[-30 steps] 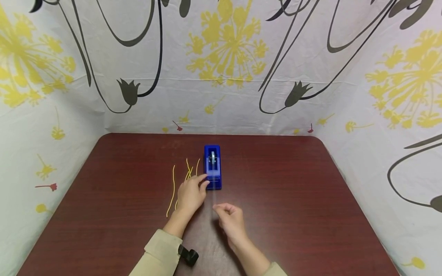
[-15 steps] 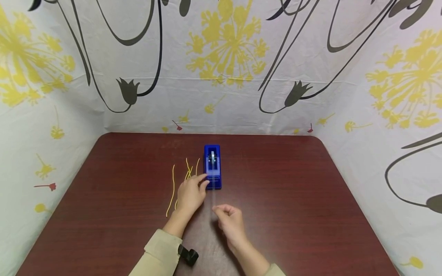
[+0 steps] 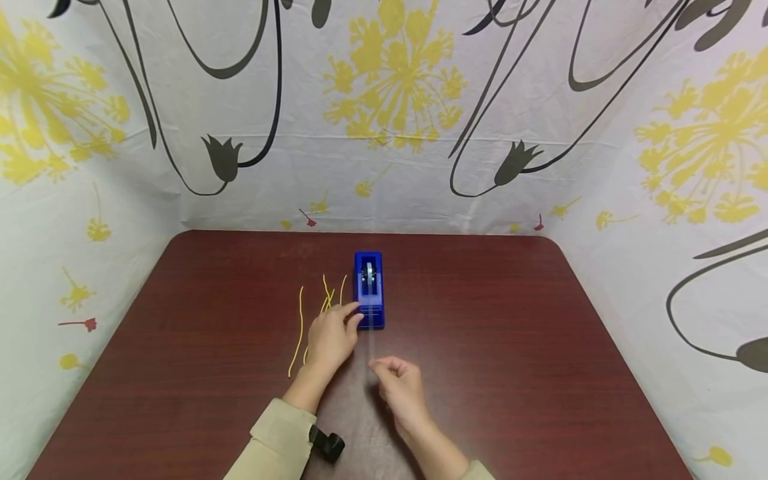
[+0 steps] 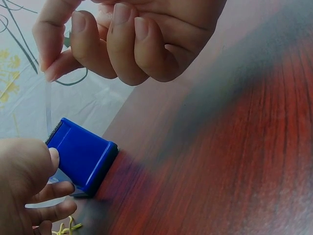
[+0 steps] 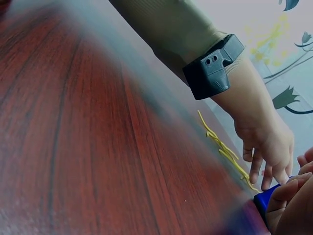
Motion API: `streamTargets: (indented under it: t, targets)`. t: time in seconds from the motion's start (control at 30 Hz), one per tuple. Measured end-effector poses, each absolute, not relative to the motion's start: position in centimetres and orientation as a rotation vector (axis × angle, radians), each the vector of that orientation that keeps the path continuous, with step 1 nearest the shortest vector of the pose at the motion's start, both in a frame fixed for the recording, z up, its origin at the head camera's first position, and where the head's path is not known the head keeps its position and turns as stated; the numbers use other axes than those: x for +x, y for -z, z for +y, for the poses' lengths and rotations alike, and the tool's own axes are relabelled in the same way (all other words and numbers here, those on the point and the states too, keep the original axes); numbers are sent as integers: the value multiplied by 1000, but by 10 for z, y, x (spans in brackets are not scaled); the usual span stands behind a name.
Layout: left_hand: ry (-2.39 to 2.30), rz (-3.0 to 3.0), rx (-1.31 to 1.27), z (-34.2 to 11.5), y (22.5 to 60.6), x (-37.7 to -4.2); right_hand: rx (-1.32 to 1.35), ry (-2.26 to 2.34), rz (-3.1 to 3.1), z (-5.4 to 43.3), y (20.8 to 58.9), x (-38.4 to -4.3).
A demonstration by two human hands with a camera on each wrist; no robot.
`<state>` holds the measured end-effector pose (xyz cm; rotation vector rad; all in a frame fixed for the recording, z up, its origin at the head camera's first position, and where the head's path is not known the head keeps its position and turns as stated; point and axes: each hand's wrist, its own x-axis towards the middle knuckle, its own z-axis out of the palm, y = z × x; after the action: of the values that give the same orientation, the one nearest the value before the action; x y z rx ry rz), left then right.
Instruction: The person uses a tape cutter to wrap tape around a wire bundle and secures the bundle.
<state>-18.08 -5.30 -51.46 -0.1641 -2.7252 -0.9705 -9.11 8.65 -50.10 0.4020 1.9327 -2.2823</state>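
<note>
A blue tape dispenser [image 3: 377, 319] stands on the table with its toothed cutting edge toward me. My left hand [image 3: 331, 337] holds its front left side with thumb and fingertips. From the dispenser a strip of clear tape [image 3: 371, 343] runs toward me. Its free end is pinched between the thumb and forefinger of my right hand [image 3: 403, 393], the other fingers curled in. In the left wrist view the tape strip [image 4: 48, 105] stretches straight between the cutter and those fingertips. Several yellow strings [image 3: 301, 333] lie left of the dispenser, some partly hidden behind my left hand.
The dark red wooden table [image 3: 510, 347] meets a white cloth [image 3: 414, 193] with yellow and grey flower prints at its back and sides. A black wrist camera [image 3: 327, 443] is strapped at my left sleeve.
My right fingertips have shifted very slightly toward me with the tape. The left hand, dispenser and strings keep their places.
</note>
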Motion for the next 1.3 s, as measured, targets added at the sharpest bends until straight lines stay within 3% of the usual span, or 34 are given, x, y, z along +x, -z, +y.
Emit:
streamTargets:
  t: [1.3]
  targets:
    - [928,-2701,-244,-63,511,-185,380,2316,1905,87,504,-88]
